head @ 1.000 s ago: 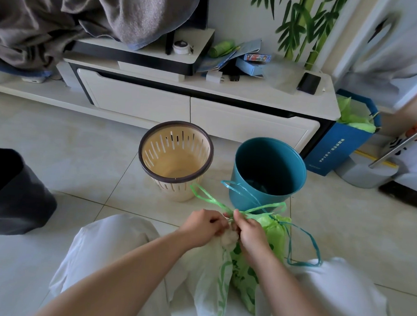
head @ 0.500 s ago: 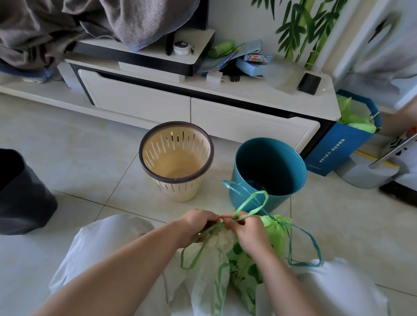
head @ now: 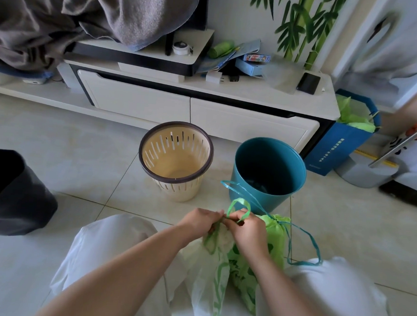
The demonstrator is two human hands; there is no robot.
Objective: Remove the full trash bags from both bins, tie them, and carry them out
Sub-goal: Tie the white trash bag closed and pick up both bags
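Trash bag [head: 208, 282] neck hides under left hand [head: 201, 222] and right hand [head: 247, 234], bottom cropped

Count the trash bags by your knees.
2. The white green-printed bag between the knees, gripped by left hand and right hand; the green drawstring bag against its right side.

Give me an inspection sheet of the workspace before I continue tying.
Surface: pale tiled floor.
Job's things: beige slotted bin unlined; teal bin, bottom too dark to read; white-and-green bag mid-tie; green bag beside it, teal drawstring cinched.
Clutter: black container at left; blue paper bag by the TV stand.
Hands: left hand and right hand both pinch the green handles at the bag's mouth.
Cables: none plainly seen; white charger plug on the stand.
Surroundings: grey blanket, phone, bamboo wall print.
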